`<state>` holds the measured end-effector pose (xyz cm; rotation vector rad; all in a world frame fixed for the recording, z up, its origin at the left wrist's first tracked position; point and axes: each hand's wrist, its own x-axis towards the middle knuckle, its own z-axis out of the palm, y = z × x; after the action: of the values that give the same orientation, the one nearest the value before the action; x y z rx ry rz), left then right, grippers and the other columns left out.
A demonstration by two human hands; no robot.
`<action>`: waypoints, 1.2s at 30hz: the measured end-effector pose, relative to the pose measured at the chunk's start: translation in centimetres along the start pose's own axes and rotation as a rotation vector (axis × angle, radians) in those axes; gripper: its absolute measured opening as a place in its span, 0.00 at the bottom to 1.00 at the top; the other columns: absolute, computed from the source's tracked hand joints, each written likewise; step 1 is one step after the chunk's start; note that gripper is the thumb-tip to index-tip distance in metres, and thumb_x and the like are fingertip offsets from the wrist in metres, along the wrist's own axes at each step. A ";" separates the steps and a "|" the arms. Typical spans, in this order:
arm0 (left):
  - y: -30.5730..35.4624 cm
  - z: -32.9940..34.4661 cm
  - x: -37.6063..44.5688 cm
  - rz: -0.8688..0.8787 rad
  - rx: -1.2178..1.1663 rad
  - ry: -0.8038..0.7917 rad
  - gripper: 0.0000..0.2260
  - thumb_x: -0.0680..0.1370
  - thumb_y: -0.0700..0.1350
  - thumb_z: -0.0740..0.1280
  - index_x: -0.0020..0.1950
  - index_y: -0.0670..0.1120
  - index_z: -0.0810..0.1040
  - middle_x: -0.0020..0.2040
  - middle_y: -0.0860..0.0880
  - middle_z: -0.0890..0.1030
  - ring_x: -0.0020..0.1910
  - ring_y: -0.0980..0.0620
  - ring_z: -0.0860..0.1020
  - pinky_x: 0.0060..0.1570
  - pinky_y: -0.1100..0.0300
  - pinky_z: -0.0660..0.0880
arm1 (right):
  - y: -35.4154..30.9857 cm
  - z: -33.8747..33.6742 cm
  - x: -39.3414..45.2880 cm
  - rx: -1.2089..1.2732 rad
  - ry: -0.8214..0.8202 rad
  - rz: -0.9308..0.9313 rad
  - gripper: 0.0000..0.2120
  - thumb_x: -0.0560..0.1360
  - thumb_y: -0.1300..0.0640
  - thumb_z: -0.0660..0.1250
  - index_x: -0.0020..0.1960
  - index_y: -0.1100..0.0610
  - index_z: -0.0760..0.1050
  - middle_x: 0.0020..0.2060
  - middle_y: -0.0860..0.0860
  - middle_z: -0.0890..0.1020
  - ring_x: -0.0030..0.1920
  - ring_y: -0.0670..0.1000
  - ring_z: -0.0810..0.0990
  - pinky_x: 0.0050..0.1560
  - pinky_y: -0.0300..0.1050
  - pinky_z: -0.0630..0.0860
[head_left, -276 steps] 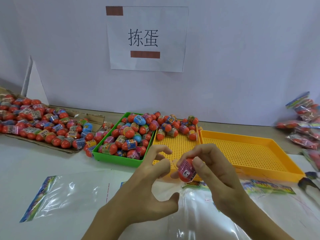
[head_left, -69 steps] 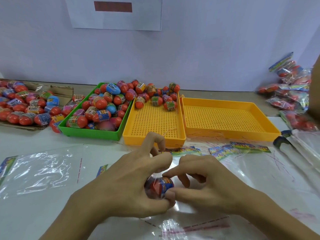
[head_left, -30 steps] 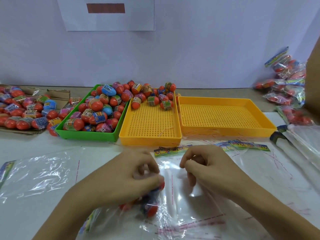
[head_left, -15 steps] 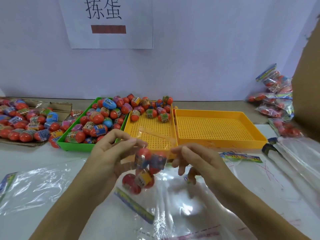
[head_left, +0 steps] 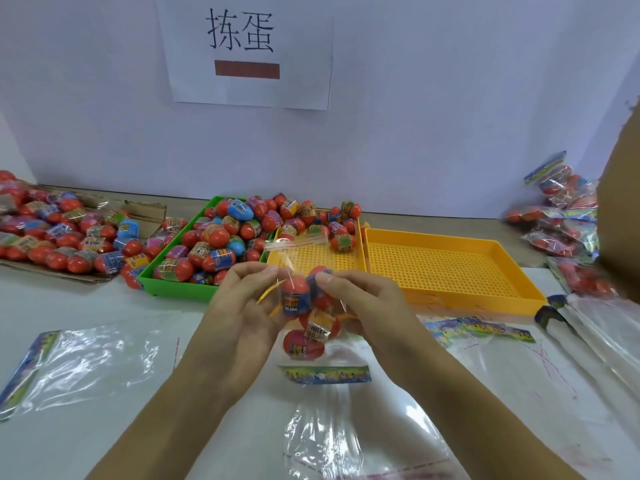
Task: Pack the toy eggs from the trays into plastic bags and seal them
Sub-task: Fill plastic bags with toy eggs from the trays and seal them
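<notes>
Both hands pinch one clear plastic bag (head_left: 313,327) near its mouth and hold it up over the white table (head_left: 104,306): the left hand (head_left: 242,306) nips the left side between thumb and fingertips, the right hand (head_left: 360,299) the right side. At least four toy eggs (head_left: 294,299) sit stacked inside the bag, red with printed wraps; its open flap sticks up toward the far side and a coloured header strip hangs at the bottom.

Beyond the hands stand three trays side by side. The green tray (head_left: 173,289) on the left is heaped with eggs, too many to count. The middle yellow tray (head_left: 311,261) holds eggs only along its far end. The right yellow tray (head_left: 450,268) has none.

More eggs lie on flattened cardboard (head_left: 86,278) at far left. Filled bags (head_left: 561,216) pile at far right. Flat bags (head_left: 97,362) lie on the near table.

The paper sign (head_left: 247,53) on the wall reads "拣蛋" above a brown bar.
</notes>
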<state>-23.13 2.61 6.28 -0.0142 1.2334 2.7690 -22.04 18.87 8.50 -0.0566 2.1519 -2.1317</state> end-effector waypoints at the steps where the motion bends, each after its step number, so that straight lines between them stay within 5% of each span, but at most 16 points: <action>1: -0.1 -0.1 -0.1 0.015 0.035 -0.014 0.14 0.66 0.42 0.76 0.47 0.46 0.76 0.43 0.45 0.82 0.45 0.47 0.82 0.39 0.54 0.83 | 0.0 0.1 0.2 0.012 0.009 0.021 0.15 0.70 0.46 0.72 0.47 0.56 0.85 0.42 0.55 0.86 0.42 0.49 0.84 0.41 0.39 0.80; 5: -0.4 0.2 -0.3 -0.006 0.270 -0.037 0.24 0.64 0.42 0.75 0.58 0.43 0.73 0.43 0.46 0.84 0.41 0.49 0.84 0.36 0.59 0.80 | -0.4 -0.1 0.6 0.114 0.018 0.043 0.11 0.76 0.51 0.70 0.47 0.59 0.85 0.38 0.55 0.85 0.38 0.48 0.84 0.34 0.40 0.79; 9: -1.0 0.3 -0.6 -0.042 0.352 -0.115 0.25 0.60 0.37 0.81 0.55 0.39 0.81 0.48 0.40 0.84 0.45 0.46 0.84 0.42 0.53 0.83 | -0.5 -0.6 0.5 0.138 0.030 -0.069 0.11 0.78 0.53 0.68 0.47 0.58 0.84 0.43 0.58 0.84 0.43 0.52 0.83 0.37 0.46 0.81; 14: -1.6 0.2 -0.7 0.063 0.418 -0.114 0.19 0.60 0.42 0.76 0.49 0.39 0.83 0.47 0.37 0.83 0.44 0.44 0.83 0.43 0.56 0.82 | 0.5 -1.1 -0.2 0.119 0.025 -0.134 0.09 0.76 0.54 0.69 0.51 0.58 0.84 0.45 0.55 0.85 0.45 0.48 0.83 0.38 0.36 0.77; 20: -1.2 0.5 -1.0 0.101 0.469 -0.176 0.16 0.62 0.39 0.81 0.47 0.49 0.85 0.47 0.41 0.85 0.46 0.44 0.84 0.42 0.56 0.81 | 0.7 -1.3 -0.4 0.118 0.037 -0.188 0.15 0.71 0.47 0.70 0.50 0.57 0.84 0.44 0.53 0.86 0.47 0.51 0.85 0.44 0.43 0.81; 24: -0.8 1.0 -1.4 0.058 0.456 -0.178 0.17 0.61 0.55 0.79 0.47 0.52 0.85 0.47 0.45 0.85 0.45 0.47 0.84 0.39 0.55 0.81 | 0.9 -1.6 -0.6 0.115 0.080 -0.201 0.08 0.77 0.55 0.68 0.45 0.55 0.85 0.39 0.52 0.84 0.41 0.50 0.83 0.39 0.39 0.79; 28: -0.8 1.3 -1.5 0.124 0.509 -0.083 0.10 0.66 0.53 0.78 0.44 0.50 0.87 0.44 0.45 0.85 0.45 0.47 0.84 0.39 0.51 0.81 | 1.2 -1.2 -1.0 0.040 0.147 -0.269 0.13 0.79 0.60 0.65 0.41 0.52 0.85 0.35 0.49 0.84 0.38 0.45 0.81 0.37 0.37 0.78; 32: -0.8 1.3 -1.5 0.153 0.471 -0.023 0.10 0.69 0.51 0.69 0.41 0.48 0.87 0.42 0.46 0.85 0.43 0.49 0.84 0.35 0.54 0.81 | 1.4 -0.8 -1.4 -0.061 0.134 -0.360 0.10 0.79 0.52 0.66 0.48 0.53 0.85 0.40 0.48 0.85 0.43 0.45 0.83 0.42 0.39 0.79; 36: -0.8 1.6 -1.6 0.170 0.490 -0.014 0.13 0.67 0.57 0.69 0.39 0.49 0.87 0.39 0.48 0.84 0.40 0.53 0.83 0.35 0.57 0.80 | 1.3 -0.9 -1.4 -0.076 0.173 -0.334 0.19 0.69 0.40 0.71 0.52 0.52 0.84 0.42 0.46 0.86 0.44 0.42 0.84 0.42 0.34 0.78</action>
<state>-21.41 4.22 6.82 0.1565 1.9523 2.5057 -20.69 19.92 7.23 -0.2659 2.4742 -2.3008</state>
